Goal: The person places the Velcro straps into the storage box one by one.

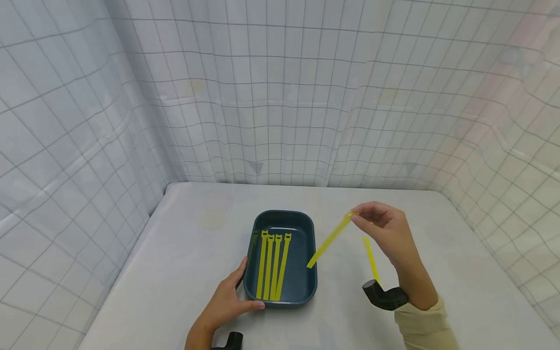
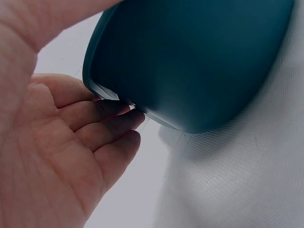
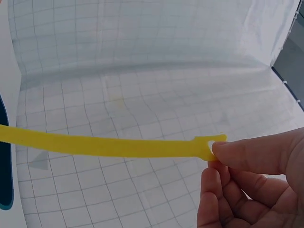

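My right hand (image 1: 389, 236) pinches a yellow hook-and-loop cable tie (image 1: 330, 240) by its slotted head, between thumb and fingertips. The strap slants down to the left, and its free end overlaps the right rim of a dark teal tray (image 1: 302, 253) in the head view. In the right wrist view the held cable tie (image 3: 118, 146) runs nearly level to the left edge. Several yellow cable ties (image 1: 261, 267) lie side by side in the tray's left half, heads at the far end. My left hand (image 1: 225, 301) grips the tray's near left corner, thumb at the near rim, fingers along the left side.
Another yellow cable tie (image 1: 371, 260) lies on the white tabletop (image 1: 210, 223) below my right hand, partly hidden by the black wrist camera (image 1: 385, 295). White grid-patterned sheets (image 1: 280, 97) hang behind the table and at both sides.
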Demonstrator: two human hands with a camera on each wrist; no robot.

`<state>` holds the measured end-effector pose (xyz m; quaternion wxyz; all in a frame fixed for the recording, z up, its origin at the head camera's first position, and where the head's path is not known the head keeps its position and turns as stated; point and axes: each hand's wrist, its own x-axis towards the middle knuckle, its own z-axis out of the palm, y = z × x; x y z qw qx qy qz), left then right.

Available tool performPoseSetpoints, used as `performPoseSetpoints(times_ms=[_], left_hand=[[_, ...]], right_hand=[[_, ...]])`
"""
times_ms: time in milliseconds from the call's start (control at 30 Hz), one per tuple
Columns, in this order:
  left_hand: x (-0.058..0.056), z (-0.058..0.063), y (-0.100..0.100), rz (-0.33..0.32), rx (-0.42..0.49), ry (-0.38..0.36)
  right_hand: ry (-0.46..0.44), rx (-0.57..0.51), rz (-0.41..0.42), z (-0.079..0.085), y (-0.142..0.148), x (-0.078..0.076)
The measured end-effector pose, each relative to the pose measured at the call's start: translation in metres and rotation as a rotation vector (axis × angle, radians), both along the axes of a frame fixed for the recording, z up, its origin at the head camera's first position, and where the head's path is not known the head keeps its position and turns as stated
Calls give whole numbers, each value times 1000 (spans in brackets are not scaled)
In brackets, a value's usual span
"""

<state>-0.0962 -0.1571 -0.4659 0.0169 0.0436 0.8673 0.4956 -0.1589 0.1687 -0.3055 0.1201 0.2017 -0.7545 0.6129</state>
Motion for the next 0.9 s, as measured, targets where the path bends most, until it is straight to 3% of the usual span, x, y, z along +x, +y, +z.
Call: performPoseSetpoints(times_ms=[367,900], left_hand=[[1,0,0,-4,1,15],[1,2,0,-1,-3,13]], right_hand=[[3,74,97,-16,-22,-4],[-118,110,148,-41,-43,3]])
